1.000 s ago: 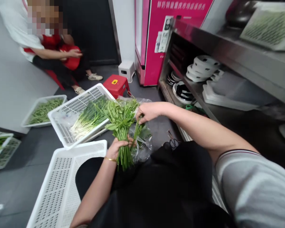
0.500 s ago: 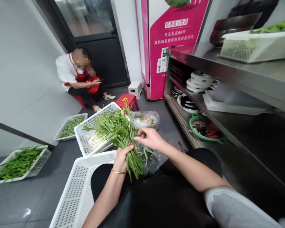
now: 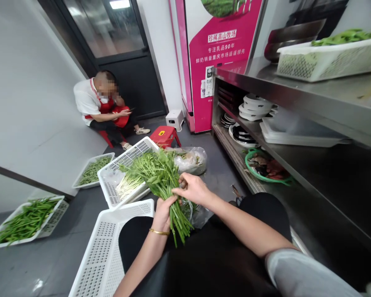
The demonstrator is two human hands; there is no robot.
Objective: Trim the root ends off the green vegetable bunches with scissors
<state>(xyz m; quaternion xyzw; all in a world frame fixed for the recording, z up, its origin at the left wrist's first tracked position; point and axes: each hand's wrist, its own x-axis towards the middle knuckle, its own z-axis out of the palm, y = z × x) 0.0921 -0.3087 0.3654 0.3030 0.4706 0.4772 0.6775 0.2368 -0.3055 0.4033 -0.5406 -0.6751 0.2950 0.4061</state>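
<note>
My left hand (image 3: 163, 212) is wrapped round a bunch of long-stemmed leafy greens (image 3: 160, 171) over my lap. The leaves point away from me, and the cut stem ends hang down toward my knees. At the bunch's right side my right hand (image 3: 193, 189) is closed, with thumb and fingers pinching at the stems just above my left hand. Exactly which stems it pinches is hidden. Behind my hands, a clear plastic bag (image 3: 200, 216) with some greens lies partly covered.
A white basket (image 3: 103, 243) stands at my left leg; another (image 3: 106, 187) beyond it holds pale-stemmed vegetables. Baskets of green beans (image 3: 94, 171) and long green vegetables (image 3: 27, 218) sit farther left. A co-worker (image 3: 100, 103) sits near a red stool (image 3: 163, 136). Steel shelving (image 3: 297, 86) runs along the right.
My right hand has come down and left against the stems and closed on them. The bunch has shifted slightly to the right and down, still in my left hand.
</note>
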